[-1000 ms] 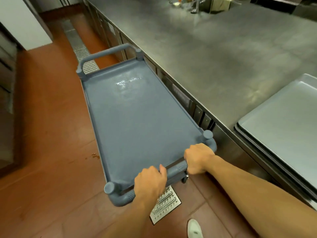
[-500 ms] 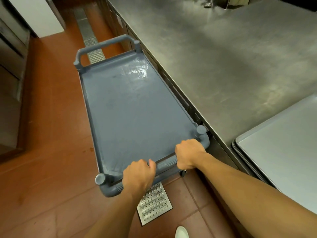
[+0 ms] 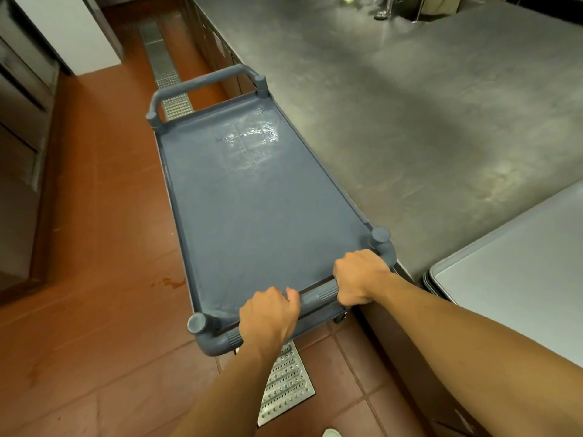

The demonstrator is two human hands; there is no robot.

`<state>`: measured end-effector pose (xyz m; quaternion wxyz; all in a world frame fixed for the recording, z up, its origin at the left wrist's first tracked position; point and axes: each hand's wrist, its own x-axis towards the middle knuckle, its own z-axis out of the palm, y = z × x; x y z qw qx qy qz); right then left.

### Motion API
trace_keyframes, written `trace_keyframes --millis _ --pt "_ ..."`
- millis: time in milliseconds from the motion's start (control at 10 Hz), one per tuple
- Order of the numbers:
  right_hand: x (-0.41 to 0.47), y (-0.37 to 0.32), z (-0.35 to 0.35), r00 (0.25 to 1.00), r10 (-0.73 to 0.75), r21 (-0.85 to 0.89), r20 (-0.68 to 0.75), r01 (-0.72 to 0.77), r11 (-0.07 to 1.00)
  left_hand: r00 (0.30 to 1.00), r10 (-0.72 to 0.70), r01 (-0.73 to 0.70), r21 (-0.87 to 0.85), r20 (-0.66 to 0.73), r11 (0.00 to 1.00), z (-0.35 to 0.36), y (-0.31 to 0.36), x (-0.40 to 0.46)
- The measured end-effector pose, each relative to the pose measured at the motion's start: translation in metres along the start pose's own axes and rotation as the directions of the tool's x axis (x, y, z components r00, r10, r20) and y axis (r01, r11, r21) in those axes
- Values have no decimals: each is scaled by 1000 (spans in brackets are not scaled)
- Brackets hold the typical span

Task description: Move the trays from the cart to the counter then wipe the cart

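Head view, looking down a narrow kitchen aisle: a blue-grey plastic cart [image 3: 252, 216] stands lengthwise on a floor of reddish-brown tiles [image 3: 104, 216], its right long side just beside a wide stainless steel desk [image 3: 410, 121]. The cart's flat top shelf carries nothing but a wet, shiny patch [image 3: 252, 134] toward its far end. A looped handle [image 3: 205, 82] rises at the far end, and a second, ribbed handle bar [image 3: 318, 293] runs across the near end.

The left hand [image 3: 268, 313] is clenched round the near handle bar, left of its middle, fingers curled over the top. The right hand [image 3: 359, 275] grips the same bar near the cart's right corner post [image 3: 380, 236]. Both bare forearms reach in from the bottom edge.

On the desk at the right edge of the view lies a stack of pale metal trays [image 3: 517, 266], only partly in frame. The desk's brushed surface is dull and scuffed, with soft reflections. At its far end stand a tap and some small items, too blurred to name.

A metal floor drain grate [image 3: 164, 67] runs along the aisle beyond the cart, and another perforated grate [image 3: 284, 386] lies under the near end. Steel cabinet fronts [image 3: 19, 121] and a white panel [image 3: 69, 29] line the left side. A small reddish stain [image 3: 168, 282] marks the tiles left of the cart
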<state>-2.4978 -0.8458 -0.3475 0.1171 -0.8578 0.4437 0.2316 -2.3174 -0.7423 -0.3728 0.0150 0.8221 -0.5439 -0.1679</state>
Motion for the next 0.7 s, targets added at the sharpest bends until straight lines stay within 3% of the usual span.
trace_keyframes --millis 600,700 --pt "10 1 10 996 -57 64 -62 61 996 998 -15 23 145 -61 989 4 -10 4" --pt "9 3 8 998 -66 102 2 66 993 996 -64 70 91 -66 993 3 -14 4"
